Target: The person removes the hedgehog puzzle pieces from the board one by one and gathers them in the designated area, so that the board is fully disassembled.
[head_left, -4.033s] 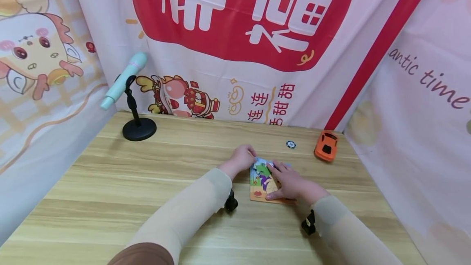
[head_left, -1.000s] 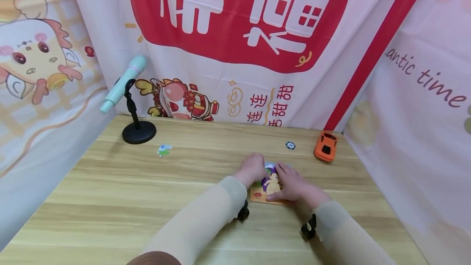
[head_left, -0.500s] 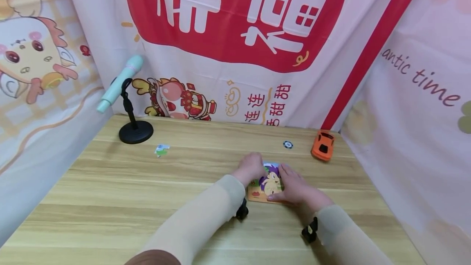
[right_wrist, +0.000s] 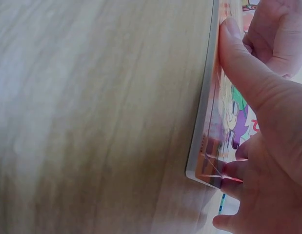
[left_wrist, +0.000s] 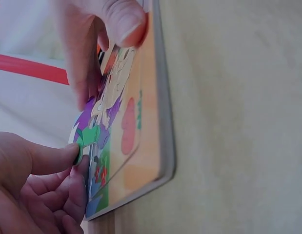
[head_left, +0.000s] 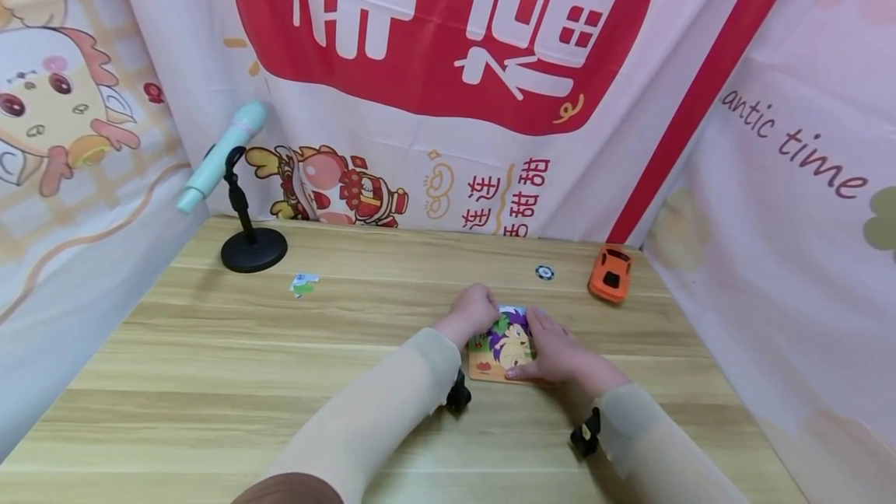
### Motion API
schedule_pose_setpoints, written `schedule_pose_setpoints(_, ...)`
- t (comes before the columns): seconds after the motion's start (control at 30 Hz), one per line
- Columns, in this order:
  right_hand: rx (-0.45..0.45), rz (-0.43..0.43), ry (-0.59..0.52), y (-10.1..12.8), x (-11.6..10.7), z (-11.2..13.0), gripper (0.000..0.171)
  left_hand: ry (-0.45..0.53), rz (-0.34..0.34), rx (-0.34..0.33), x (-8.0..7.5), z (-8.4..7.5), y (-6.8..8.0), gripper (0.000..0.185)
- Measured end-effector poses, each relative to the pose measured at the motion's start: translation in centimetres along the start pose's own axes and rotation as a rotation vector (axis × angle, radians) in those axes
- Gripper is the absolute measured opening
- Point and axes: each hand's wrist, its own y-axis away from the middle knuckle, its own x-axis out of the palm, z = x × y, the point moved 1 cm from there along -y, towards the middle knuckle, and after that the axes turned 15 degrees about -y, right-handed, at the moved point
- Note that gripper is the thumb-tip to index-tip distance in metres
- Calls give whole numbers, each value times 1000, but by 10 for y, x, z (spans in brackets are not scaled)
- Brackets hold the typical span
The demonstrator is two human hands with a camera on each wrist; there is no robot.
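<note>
**Both hands on the puzzle board**

My puzzle board (head_left: pixel 490 368) lies flat on the bench (head_left: pixel 210 379), a little to the right of its middle and just ahead of my forearms. My left hand (head_left: pixel 474 314) sits at the board's 10 o'clock corner. In the left wrist view its fingers (left_wrist: pixel 58 158) are curled, and the thumb and forefinger pinch the edge of a green puzzle piece (left_wrist: pixel 87 139) that is lifting off the picture. My right hand (head_left: pixel 556 352) covers the board's 3 o'clock side. Its thumb (right_wrist: pixel 243 73) lies straight along the near edge, pressing the board down, while the other fingers bend over the far part of the picture; it grips nothing.

A loose puzzle piece (head_left: pixel 304 284) lies well apart at about 10 o'clock from the board, near the black round foot of a stand (head_left: pixel 253 249) holding a mint-green microphone (head_left: pixel 220 154). At 1 o'clock from the board rests a small dark round token (head_left: pixel 544 272), and just beyond that, near the bench's right edge, an orange toy car (head_left: pixel 611 274).
</note>
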Motion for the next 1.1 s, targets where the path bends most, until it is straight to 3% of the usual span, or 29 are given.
schedule_pose_setpoints(0.37, 3, -1, -2, 0, -2, 4, 132, 96, 12, -25, -7, 9, -12, 10)
schedule_pose_setpoints(0.53, 14, -1, -10, -1, 0, 5, 131, 81, -6, 0, -24, 25, -15, 8)
schedule_pose_setpoints(0.73, 20, 6, -22, 1, 2, 3, 125, -49, -36, 7, -71, 65, -14, 9)
schedule_pose_setpoints(0.97, 22, 4, -29, 1, 1, 3, 120, -110, -39, -102, -143, 134, -2, 15)
schedule_pose_setpoints(1.1, 18, 9, -12, 1, 2, 3, 120, -148, -27, -155, -173, 168, 8, 21)
